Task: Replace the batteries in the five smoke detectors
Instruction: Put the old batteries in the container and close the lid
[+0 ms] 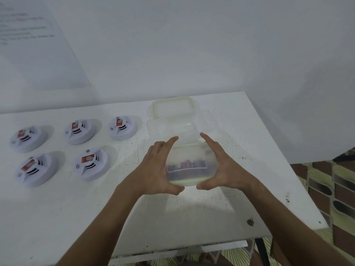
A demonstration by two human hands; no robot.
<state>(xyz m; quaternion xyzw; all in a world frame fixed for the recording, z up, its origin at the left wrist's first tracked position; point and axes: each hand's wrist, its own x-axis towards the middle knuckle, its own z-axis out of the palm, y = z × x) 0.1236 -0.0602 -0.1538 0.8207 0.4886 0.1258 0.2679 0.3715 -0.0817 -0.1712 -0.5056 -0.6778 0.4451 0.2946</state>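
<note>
Smoke detectors, five in all, sit in two rows on the left of a white bench [240, 217]: three behind [27, 138] [80, 130] [123, 127], two in front [35, 168] [91, 163], each bearing a red label. To their right, a person's left hand [159, 169] and right hand [221, 166] clasp a blurred clear plastic container [185, 169] between them, fingers curved around its sides; reddish batteries [189, 163] show through. Its lid [172, 107] lies behind, against the white wall [192, 45].
</note>
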